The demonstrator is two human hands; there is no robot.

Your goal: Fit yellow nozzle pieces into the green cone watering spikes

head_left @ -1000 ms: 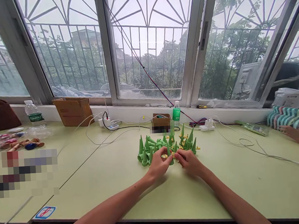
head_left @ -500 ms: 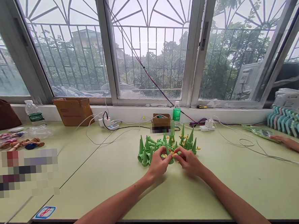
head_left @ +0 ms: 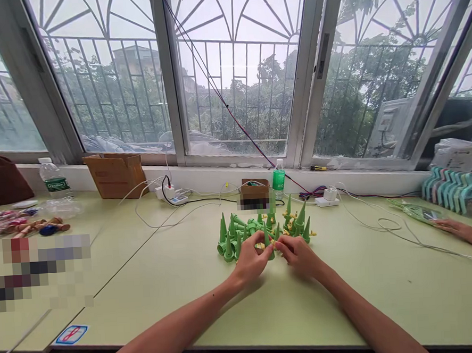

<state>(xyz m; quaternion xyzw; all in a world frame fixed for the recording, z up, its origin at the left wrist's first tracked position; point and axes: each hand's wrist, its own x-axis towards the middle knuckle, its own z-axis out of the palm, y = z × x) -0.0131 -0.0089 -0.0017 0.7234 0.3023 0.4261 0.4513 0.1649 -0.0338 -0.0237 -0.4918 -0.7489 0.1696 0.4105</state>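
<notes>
My left hand point(head_left: 249, 259) is closed around a green plastic plant watering spike point(head_left: 266, 237), its cone pointing up. From the right, the fingertips of my right hand point(head_left: 300, 254) pinch a small yellow valve point(head_left: 273, 243) at the spike's side. Fingers partly cover where the two parts meet. Just behind my hands lie more green watering spikes point(head_left: 225, 233), some upright and others on their sides. Several spikes at the right of the group point(head_left: 300, 223) carry yellow valves.
Behind the spikes stand a small brown box point(head_left: 255, 190) and a green-labelled bottle point(head_left: 278, 178). White cables point(head_left: 387, 228) cross the table on the right. Another person's hand point(head_left: 457, 228) touches a green packet point(head_left: 416, 211) near teal hangers point(head_left: 455, 191). A cardboard box point(head_left: 116, 176) sits back left.
My right fingers have shifted slightly and drawn closer together at the valve. The held spike has moved a little to the right. At the right, the other person's hand and the packet have shifted.
</notes>
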